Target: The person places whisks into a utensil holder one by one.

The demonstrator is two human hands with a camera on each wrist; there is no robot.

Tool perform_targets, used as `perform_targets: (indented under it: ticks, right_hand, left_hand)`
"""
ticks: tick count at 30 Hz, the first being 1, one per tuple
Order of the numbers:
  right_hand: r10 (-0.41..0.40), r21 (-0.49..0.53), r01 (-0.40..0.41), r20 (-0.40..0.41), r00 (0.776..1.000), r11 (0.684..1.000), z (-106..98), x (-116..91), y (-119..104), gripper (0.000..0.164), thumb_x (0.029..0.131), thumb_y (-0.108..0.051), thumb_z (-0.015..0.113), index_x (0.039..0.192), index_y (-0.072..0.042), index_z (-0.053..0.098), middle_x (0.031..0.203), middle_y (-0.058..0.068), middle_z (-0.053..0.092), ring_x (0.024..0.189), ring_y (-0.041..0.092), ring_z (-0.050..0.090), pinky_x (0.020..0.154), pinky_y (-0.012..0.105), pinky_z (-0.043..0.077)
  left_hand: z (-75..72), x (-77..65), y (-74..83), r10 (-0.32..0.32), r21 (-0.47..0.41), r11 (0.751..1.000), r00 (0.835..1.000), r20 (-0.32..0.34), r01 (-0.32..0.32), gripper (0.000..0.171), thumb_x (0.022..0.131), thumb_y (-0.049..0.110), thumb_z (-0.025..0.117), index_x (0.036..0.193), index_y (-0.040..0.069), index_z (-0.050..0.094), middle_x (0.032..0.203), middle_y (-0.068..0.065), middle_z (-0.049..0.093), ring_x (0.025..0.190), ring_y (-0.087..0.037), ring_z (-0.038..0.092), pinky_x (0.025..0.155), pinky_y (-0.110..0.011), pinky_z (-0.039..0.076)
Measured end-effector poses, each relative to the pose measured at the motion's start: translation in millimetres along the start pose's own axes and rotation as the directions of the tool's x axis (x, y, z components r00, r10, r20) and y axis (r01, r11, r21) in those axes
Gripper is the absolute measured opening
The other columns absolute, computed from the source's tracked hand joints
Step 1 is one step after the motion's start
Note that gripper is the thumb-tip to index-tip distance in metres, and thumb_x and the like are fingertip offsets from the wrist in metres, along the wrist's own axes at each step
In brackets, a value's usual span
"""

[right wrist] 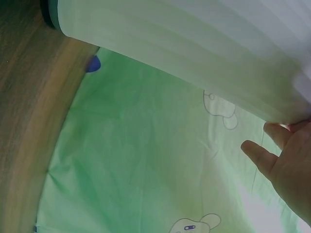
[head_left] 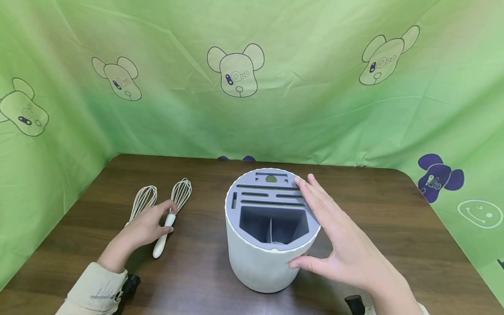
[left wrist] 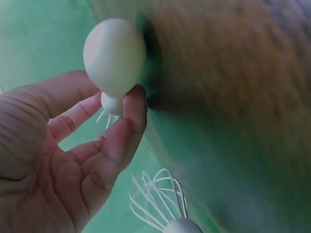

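Observation:
Between thumb and fingers, my left hand (head_left: pixel 147 225) pinches a whisk (head_left: pixel 169 223) near the top of its white handle. In the left wrist view the rounded handle end (left wrist: pixel 115 56) faces the camera, and the wire loops are mostly hidden behind the fingers. A second whisk (head_left: pixel 144 199) lies to its left, its handle covered by my left hand in the head view. My right hand (head_left: pixel 346 245), fingers fairly straight, touches the right side and rim of a white round utensil holder (head_left: pixel 260 267). The holder stands upright, with a grey slotted top (head_left: pixel 271 194) and a divided opening.
The dark brown wooden table (head_left: pixel 197 280) ends at a rounded far edge. Behind it and at both sides hangs a green printed curtain (head_left: pixel 299 118). The utensil holder stands right of the two whisks.

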State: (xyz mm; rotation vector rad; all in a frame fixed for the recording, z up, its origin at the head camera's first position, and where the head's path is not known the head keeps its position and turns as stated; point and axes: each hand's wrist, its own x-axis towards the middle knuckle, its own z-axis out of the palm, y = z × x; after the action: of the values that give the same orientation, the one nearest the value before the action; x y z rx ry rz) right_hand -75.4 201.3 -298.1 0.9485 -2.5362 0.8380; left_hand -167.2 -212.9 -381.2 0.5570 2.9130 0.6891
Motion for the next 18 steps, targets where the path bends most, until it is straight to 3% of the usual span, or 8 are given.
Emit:
perform_targets:
  ticks: [6,11,15,18]
  right_hand:
    - [-0.004,0.001,0.004,-0.003,1.0,1.0,0.6,-0.2,0.5,0.119,0.07,-0.058,0.083,0.158,-0.006,0.022,0.165,0.007,0.025,0.156,0.025,0.011,0.123,0.018,0.01]
    - [-0.025,-0.007,0.025,-0.02,0.999,1.0,1.1,0.0,0.7,0.119,0.069,-0.057,0.084,0.157,-0.006,0.023,0.165,0.008,0.025,0.156,0.025,0.012,0.123,0.018,0.01]
    - [-0.016,-0.006,0.016,-0.009,1.0,1.0,1.0,-0.1,0.6,0.119,0.07,-0.058,0.083,0.158,-0.006,0.022,0.165,0.007,0.025,0.156,0.026,0.011,0.123,0.018,0.01]
    - [-0.006,-0.002,0.006,0.0,1.0,1.0,0.8,-0.1,0.7,0.119,0.07,-0.059,0.082,0.158,-0.006,0.022,0.165,0.007,0.025,0.156,0.026,0.01,0.123,0.018,0.01]
  left_hand:
    - [-1.4,-1.5,-0.2,-0.043,-0.046,0.998,0.999,-0.001,0.043,0.047,0.081,0.005,0.079,0.118,0.005,0.05,0.087,-0.004,0.07,0.077,-0.016,0.063,0.072,-0.036,0.049]
    - [-2.2,-0.8,-1.2,-0.066,-0.04,0.997,0.998,0.014,0.067,0.054,0.08,0.008,0.079,0.121,-0.009,0.049,0.076,-0.001,0.063,0.068,-0.011,0.056,0.067,-0.032,0.047]
    - [-2.4,1.0,-4.0,-0.045,-0.008,0.999,0.999,0.015,0.045,0.047,0.078,0.01,0.079,0.114,-0.013,0.058,0.068,0.002,0.062,0.064,-0.009,0.053,0.062,-0.028,0.046]
    - [-2.5,2.4,-6.3,-0.028,-0.048,0.998,0.999,0.045,0.03,0.037,0.079,0.008,0.077,0.107,-0.012,0.062,0.06,0.004,0.059,0.058,-0.007,0.05,0.056,-0.025,0.042]
